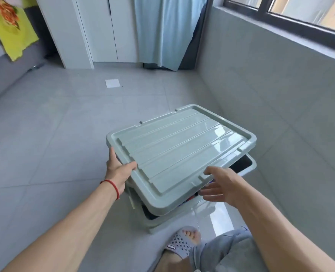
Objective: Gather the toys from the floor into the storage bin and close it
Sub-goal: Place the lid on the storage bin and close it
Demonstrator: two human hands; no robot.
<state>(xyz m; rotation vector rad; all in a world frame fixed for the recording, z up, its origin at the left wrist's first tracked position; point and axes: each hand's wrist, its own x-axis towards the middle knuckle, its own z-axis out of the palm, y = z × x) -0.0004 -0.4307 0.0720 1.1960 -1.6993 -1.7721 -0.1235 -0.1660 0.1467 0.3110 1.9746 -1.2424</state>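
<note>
Head view: left hand (117,169) grips lid (180,152); right hand (220,183) open.

Both forearms are bare, no sleeves in sight. There's a thin red string bracelet (113,185) round the left wrist. Below, light blue-grey shorts (224,250) of soft fabric, and one foot in a grey slide sandal (179,245) with dark cross-shaped cutouts and a small dark label on its strap.

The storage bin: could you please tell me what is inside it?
The lid covers most of the storage bin. Through the near gap, only small red and blue bits show; what they are is hidden.
</note>
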